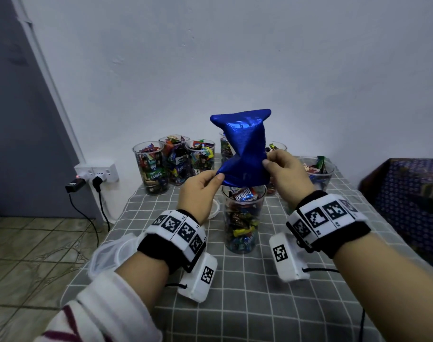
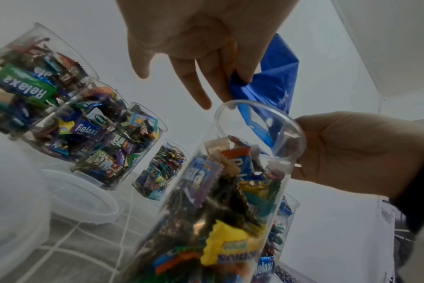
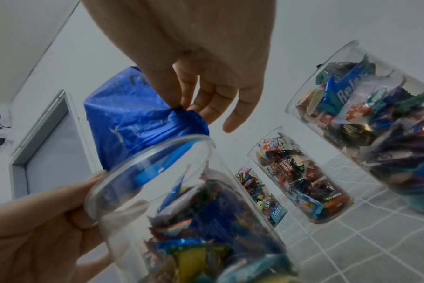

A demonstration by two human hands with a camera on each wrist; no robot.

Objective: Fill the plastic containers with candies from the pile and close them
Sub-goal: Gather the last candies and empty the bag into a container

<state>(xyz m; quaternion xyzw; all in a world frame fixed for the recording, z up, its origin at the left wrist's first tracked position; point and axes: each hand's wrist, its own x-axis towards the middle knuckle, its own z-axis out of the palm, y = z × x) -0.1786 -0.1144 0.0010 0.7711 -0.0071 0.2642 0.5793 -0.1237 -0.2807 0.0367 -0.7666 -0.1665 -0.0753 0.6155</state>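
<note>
A crumpled blue foil bag hangs mouth-down over a tall clear plastic container that stands mid-table, open-topped and filled nearly to the rim with wrapped candies. My left hand pinches the bag's lower left corner. My right hand pinches its lower right edge. In the left wrist view, the left fingers grip the blue bag just above the container rim. The right wrist view shows my thumb and fingers nipping the bag above the container.
Several candy-filled open containers stand along the table's back edge, another at the right. A white lid lies left of the middle container. The checked tablecloth reaches the front edge. A wall socket with plugs is at left.
</note>
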